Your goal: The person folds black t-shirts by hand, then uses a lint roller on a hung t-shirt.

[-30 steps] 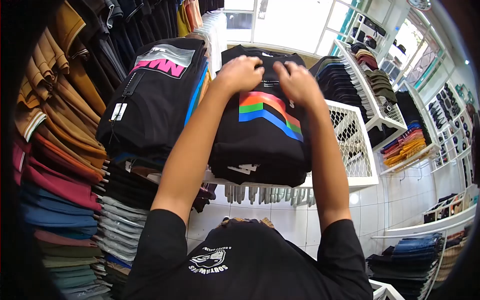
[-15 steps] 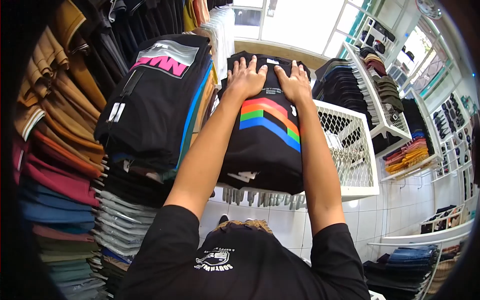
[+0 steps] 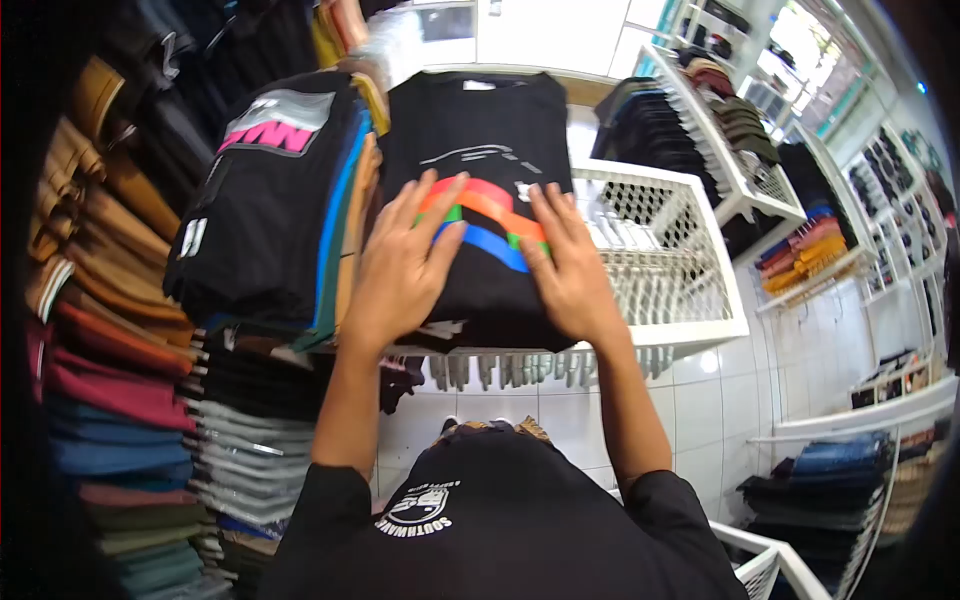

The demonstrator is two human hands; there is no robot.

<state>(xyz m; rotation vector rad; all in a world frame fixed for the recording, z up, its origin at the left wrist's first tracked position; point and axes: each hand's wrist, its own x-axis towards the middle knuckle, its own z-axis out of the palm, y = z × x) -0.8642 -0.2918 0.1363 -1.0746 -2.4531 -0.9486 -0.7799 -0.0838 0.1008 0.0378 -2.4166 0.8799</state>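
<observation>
A folded black T-shirt (image 3: 470, 125) with a striped red, orange, green and blue print lies in front of me on a white mesh rack, on top of what looks like a stack. My left hand (image 3: 405, 265) rests on its left side, fingers spread over the print's edge. On the print's right end lies my right hand (image 3: 570, 265), palm down with its fingers stretched out. Both palms cover parts of the stripes. A small pale tag shows at the shirt's near edge.
Beside it on the left stands a stack of folded shirts (image 3: 255, 200), a pink-and-silver print on top. White mesh basket walls (image 3: 665, 250) are at the right. Folded garments (image 3: 250, 450) are piled at lower left, and shelves of dark clothes (image 3: 650, 140) stand beyond.
Both hands have slid back toward me from the shirt's far end to its striped print. The collar and upper chest are now uncovered. My view has shifted slightly.
</observation>
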